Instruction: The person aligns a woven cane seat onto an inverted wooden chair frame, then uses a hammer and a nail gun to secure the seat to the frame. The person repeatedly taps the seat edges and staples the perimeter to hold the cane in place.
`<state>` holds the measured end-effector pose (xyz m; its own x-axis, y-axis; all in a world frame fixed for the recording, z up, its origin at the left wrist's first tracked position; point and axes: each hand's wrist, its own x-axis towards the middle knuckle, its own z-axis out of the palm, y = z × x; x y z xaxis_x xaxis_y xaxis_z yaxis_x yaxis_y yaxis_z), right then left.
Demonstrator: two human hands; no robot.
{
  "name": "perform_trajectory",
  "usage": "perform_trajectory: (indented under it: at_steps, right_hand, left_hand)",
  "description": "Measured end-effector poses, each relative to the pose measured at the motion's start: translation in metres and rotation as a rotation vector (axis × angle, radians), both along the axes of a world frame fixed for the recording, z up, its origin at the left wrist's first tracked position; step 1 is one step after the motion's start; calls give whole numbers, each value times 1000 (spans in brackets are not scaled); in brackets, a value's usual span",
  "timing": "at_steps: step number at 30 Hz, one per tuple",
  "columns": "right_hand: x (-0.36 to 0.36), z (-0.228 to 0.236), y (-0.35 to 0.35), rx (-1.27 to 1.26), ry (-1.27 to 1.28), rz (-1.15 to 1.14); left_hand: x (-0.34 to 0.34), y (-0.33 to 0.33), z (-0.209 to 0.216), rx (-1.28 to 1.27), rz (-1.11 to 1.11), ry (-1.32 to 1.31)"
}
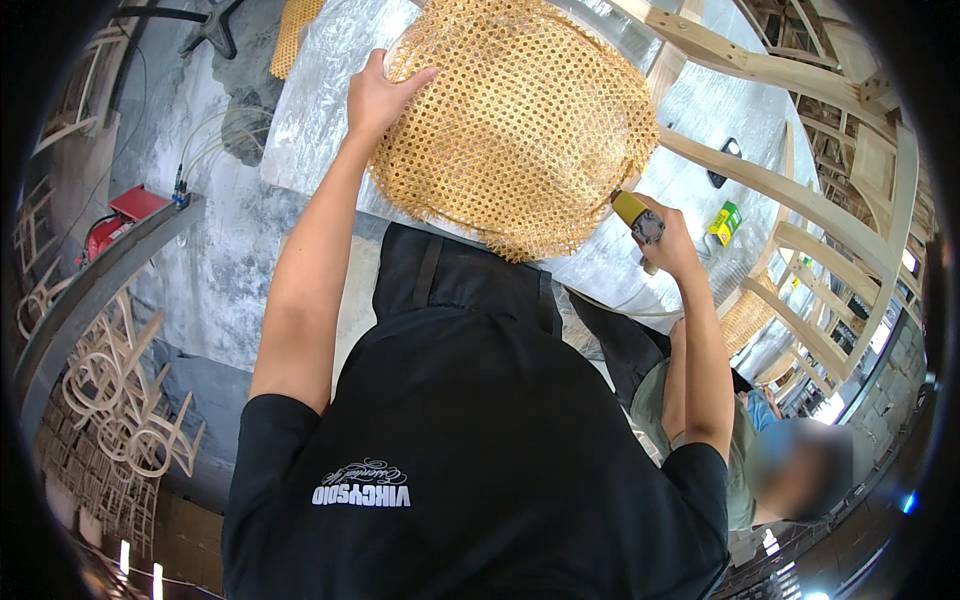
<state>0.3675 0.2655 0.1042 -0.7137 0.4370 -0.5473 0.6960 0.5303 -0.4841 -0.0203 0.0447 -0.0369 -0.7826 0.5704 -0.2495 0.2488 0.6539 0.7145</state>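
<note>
A round sheet of woven cane webbing [510, 120] with ragged edges lies in front of me on the plastic-covered table. My left hand [378, 95] grips its left edge, thumb on top and the other fingers hidden around the rim. In my right hand [672, 240] is a yellow-and-grey staple gun [634, 214], its nose at the lower right edge of the webbing. The fingers wrap its handle, and a hose runs away below. What lies beneath the webbing is mostly hidden; a pale rim shows at its left.
Wooden chair frames [790, 180] stand at the right, by a green-and-yellow box [723, 225] and a dark phone-like object [724, 162]. Another person [745, 455] sits at lower right. Left are a red machine [125, 215], a metal beam [110, 265] and bent-wood parts [120, 400].
</note>
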Motion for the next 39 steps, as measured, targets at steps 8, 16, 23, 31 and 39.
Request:
perform_trajectory:
  at_steps: [8, 16, 23, 31, 39]
  right_hand:
    - [-2, -5, 1, 15, -94, -48]
    - [2, -1, -13, -21, 21, -74]
    - [3, -9, -19, 42, 14, -59]
    - [6, -5, -22, 28, 25, -84]
    - [8, -17, -37, 108, 46, -91]
  left_hand:
    - [-1, 0, 1, 4, -13, -19]
    - [-2, 0, -5, -2, -19, -1]
    - [-2, -1, -4, 48, -16, 30]
    - [-1, -3, -5, 26, -28, 9]
    - [-1, -1, -8, 31, -34, 57]
